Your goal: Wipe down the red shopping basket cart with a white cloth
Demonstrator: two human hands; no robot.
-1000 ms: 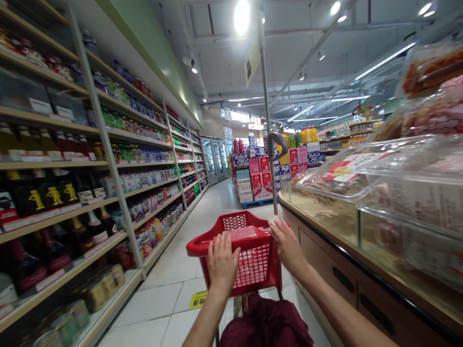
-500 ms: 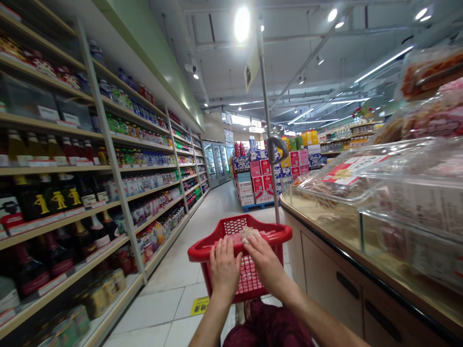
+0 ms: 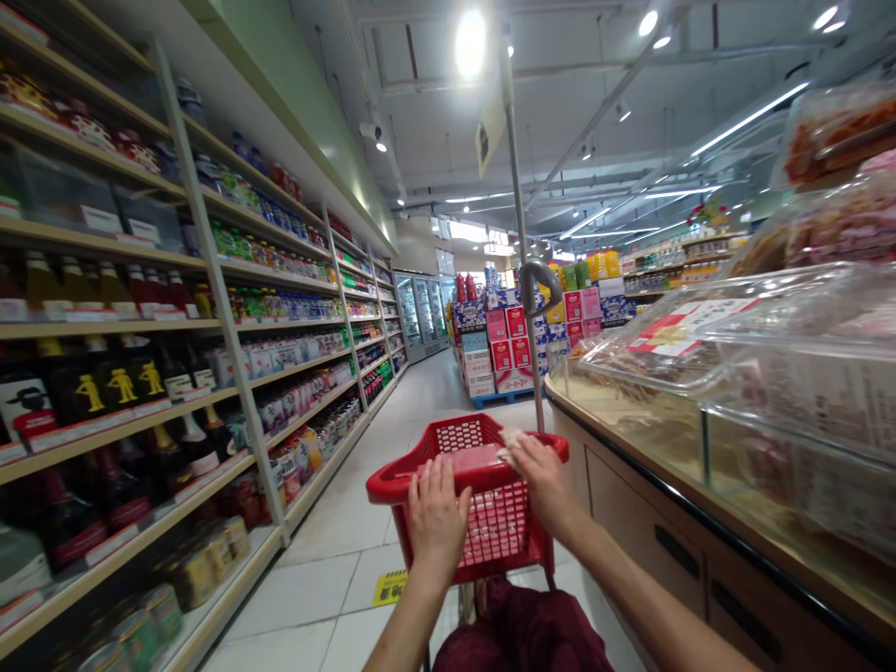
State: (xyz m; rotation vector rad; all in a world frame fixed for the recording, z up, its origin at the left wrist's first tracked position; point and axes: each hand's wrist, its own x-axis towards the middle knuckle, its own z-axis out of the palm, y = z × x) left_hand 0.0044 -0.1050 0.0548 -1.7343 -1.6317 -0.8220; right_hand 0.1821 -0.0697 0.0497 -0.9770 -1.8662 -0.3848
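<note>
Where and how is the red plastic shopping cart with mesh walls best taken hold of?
Probably by the smooth red near bar, from the person's side, palms down: it runs crosswise above the cart's mesh wall.

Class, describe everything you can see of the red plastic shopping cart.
The red, plastic-looking shopping cart has a thick, smooth rim and walls pierced by small openings. A flat pinkish panel lies along its near edge. It stands upright on the pale tiled floor, left of the brown-fronted counter. The left hand rests on the near edge; the right hand holds a crumpled whitish wad against it farther right. No wheels show.
</note>
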